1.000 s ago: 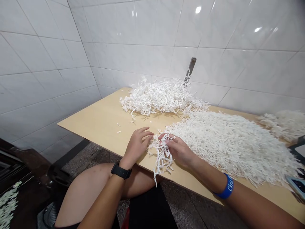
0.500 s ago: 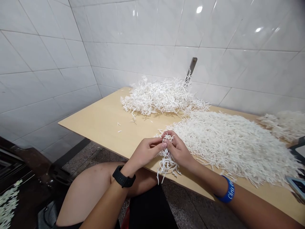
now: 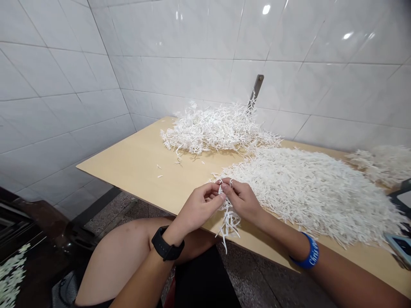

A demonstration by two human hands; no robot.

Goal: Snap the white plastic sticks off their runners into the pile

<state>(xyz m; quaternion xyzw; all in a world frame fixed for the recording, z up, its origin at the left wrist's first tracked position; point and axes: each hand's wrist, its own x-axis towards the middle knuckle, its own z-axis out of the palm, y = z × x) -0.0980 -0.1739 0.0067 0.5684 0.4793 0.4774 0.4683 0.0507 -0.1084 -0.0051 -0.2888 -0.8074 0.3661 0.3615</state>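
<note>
A small bunch of white branching strands [image 3: 230, 222] hangs between my hands, over the table's near edge. My left hand [image 3: 199, 209], with a black watch on its wrist, is closed on the bunch, thumb against fingers. My right hand [image 3: 244, 202], a blue band on its wrist, pinches the same bunch from the other side. The fingertips almost meet, and the strands inside them are partly hidden. Just beyond the right hand spreads a wide, flat layer of loose white pieces [image 3: 311, 192]. Farther back rises a tangled heap of white branching strands [image 3: 208, 130].
The wooden table [image 3: 128, 164] meets a tiled wall, where a metal bracket [image 3: 257, 90] stands. Another white pile [image 3: 385, 164] lies at the far right. A phone-like device [image 3: 400, 248] rests near the right edge. Pale pieces [image 3: 13, 273] show at lower left.
The bunch's lower end has turned and now dangles narrower and straighter. My fingers have shifted slightly around it, and fewer strands stick up above them. The view has moved a little.
</note>
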